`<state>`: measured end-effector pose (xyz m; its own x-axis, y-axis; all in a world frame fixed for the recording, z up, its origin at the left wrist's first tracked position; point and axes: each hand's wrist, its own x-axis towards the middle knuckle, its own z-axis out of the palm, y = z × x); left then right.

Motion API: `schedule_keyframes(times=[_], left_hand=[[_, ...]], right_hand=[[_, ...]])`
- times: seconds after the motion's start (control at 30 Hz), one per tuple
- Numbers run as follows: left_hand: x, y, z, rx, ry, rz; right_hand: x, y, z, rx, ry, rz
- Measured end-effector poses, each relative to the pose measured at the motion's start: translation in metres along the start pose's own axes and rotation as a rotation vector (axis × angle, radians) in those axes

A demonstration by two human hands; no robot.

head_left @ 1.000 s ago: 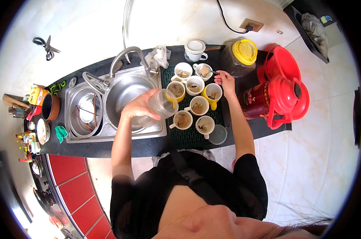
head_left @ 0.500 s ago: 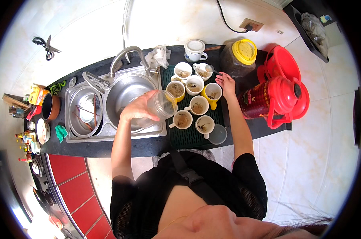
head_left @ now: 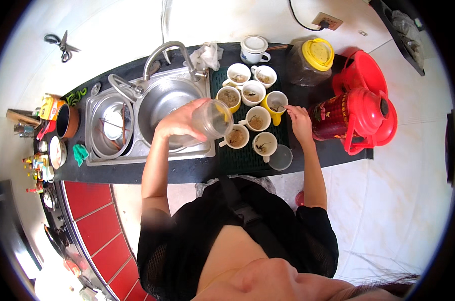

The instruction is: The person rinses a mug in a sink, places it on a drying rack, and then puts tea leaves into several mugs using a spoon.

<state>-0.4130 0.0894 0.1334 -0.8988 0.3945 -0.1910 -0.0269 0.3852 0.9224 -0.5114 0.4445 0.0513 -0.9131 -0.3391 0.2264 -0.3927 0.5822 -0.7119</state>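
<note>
My left hand (head_left: 179, 120) is wrapped round a clear plastic jar (head_left: 213, 119), tilted with its mouth toward the mugs. My right hand (head_left: 301, 122) pinches a small spoon (head_left: 282, 107), its bowl at the yellow mug (head_left: 276, 118) on the right of the group. Several white and yellow mugs stand close together on a dark green drain mat (head_left: 232, 163). Brownish dry bits lie in them, as in the white mug (head_left: 265, 143) at the front. A round clear lid (head_left: 280, 157) lies beside that mug.
Left of the mat is a steel double sink (head_left: 154, 108) with a tap (head_left: 169, 45). Behind the mugs stand a lidded white cup (head_left: 254, 50) and a yellow-lidded jar (head_left: 310, 62). At the right are a red thermos flask (head_left: 350, 118) and a red basin (head_left: 365, 72).
My right hand has brought the spoon from a white mug at the back down to the yellow mug at the right. The left hand still holds the jar. The view has shifted slightly.
</note>
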Motion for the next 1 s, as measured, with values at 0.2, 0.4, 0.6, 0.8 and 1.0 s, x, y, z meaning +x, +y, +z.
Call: schedule_keyframes(times=[0.2, 0.4, 0.6, 0.8, 1.0], left_hand=[[0.013, 0.006, 0.006, 0.118, -0.174, -0.001], [0.034, 0.0, 0.021, 0.095, -0.47, -0.032], [0.028, 0.007, 0.025, 0.023, -0.601, -0.24], [0.024, -0.017, 0.029, 0.015, -0.559, -0.07], [0.029, -0.02, 0.033, -0.046, -0.471, 0.045]], right_hand=[[-0.006, -0.103, 0.003, 0.368, -0.409, -0.16], [-0.013, -0.124, 0.072, 0.161, -0.626, -0.604], [-0.025, -0.124, 0.089, 0.299, -0.842, -0.44], [-0.025, -0.112, 0.089, 0.545, -0.937, 0.077], [-0.021, -0.111, 0.053, 0.823, -0.758, 0.38]])
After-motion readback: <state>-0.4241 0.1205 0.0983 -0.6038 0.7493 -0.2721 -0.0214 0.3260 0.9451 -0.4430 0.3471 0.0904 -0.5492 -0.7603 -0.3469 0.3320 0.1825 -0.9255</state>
